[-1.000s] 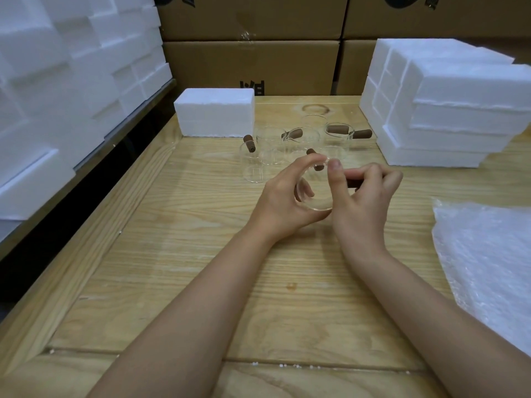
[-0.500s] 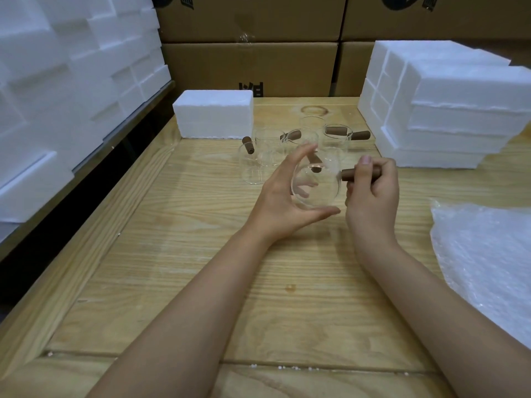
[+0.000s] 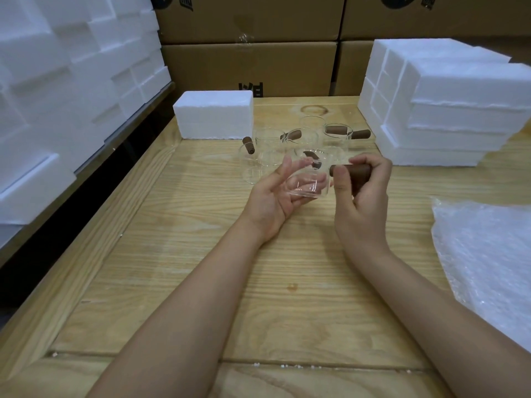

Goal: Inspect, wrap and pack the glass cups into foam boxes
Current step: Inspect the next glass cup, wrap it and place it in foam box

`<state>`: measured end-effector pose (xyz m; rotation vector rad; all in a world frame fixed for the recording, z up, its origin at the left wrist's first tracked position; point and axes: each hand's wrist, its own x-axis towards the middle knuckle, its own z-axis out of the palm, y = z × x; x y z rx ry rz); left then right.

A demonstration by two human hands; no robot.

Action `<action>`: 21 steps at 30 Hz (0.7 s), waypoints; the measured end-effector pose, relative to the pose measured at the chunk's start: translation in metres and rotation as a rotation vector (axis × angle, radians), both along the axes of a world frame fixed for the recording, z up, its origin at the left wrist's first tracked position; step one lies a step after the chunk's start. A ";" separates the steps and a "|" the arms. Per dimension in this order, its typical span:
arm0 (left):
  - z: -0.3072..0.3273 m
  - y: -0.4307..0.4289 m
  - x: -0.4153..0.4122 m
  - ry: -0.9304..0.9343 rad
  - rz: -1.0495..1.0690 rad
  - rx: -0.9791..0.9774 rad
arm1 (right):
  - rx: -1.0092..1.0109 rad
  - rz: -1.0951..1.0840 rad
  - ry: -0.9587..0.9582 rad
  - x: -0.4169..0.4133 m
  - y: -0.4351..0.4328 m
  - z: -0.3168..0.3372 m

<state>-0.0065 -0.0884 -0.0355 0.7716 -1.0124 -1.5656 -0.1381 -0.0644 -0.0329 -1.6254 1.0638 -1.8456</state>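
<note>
We have the glass cup (image 3: 309,183) mid-air over the table (image 3: 201,254), between both hands. Right hand (image 3: 362,202) is clenched round its wooden handle (image 3: 352,170); left hand (image 3: 273,202) has relaxed fingers cradling the body. Likely light, slick and brittle: grip the handle, support underneath.

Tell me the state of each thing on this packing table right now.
Held glass cup, lifted off table, unwrapped.
Left hand, supports cup body on relaxed fingers.
Right hand, grips cup's wooden handle.
Other glass cups, standing on table, unwrapped.
Bubble wrap, lying on table, unused.
Lone foam box, closed.
Stacked foam boxes, closed.
</note>
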 end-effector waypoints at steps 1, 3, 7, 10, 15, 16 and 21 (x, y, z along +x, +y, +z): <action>0.001 0.001 0.001 0.012 0.008 0.000 | 0.022 0.022 -0.056 0.003 0.002 0.000; 0.001 0.000 0.002 0.028 0.019 -0.007 | 0.088 0.039 -0.141 0.010 0.007 -0.001; 0.000 -0.001 0.003 0.076 -0.024 0.001 | 0.285 0.161 -0.203 0.023 0.013 -0.007; 0.001 0.000 0.000 0.037 -0.023 -0.009 | 0.345 0.202 -0.239 0.024 0.009 -0.010; 0.000 0.000 0.000 0.002 0.005 -0.044 | 0.392 0.305 -0.380 0.023 0.008 -0.007; 0.000 -0.001 0.000 -0.008 0.002 -0.038 | 0.410 0.328 -0.419 0.022 0.008 -0.005; 0.000 -0.004 0.004 -0.042 -0.007 -0.004 | 0.481 0.510 -0.725 0.020 0.006 0.001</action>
